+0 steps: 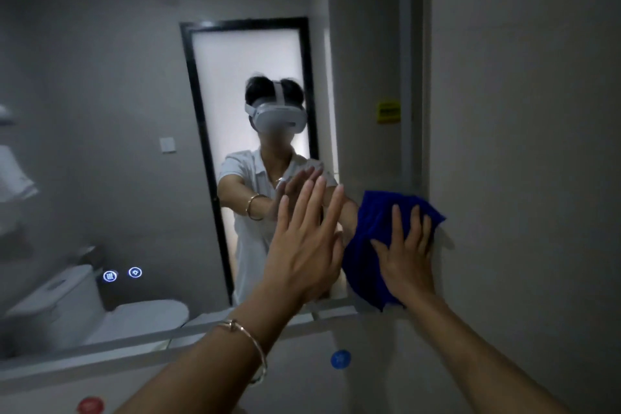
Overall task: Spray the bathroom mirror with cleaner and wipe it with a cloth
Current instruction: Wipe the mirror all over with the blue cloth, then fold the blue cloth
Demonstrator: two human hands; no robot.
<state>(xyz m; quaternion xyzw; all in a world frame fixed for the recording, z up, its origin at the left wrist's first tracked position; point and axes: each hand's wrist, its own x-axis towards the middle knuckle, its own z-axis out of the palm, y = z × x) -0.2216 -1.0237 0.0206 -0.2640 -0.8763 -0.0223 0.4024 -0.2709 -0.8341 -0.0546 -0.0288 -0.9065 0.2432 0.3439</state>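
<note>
The bathroom mirror (134, 111) fills the left and middle of the head view. A blue cloth (376, 225) lies flat against the mirror's lower right corner, reaching onto the wall beside it. My right hand (408, 255) presses on the cloth with its fingers spread. My left hand (302, 239) is open, fingers together and pointing up, its palm at the glass just left of the cloth; a thin bangle circles that wrist. No spray bottle is in view.
The mirror shows a person with a white headset, a dark-framed door, a toilet and two lit touch icons (122, 274). A grey wall (521, 111) stands right of the mirror. Below the mirror are a blue round sticker (340, 359) and a red one (90, 405).
</note>
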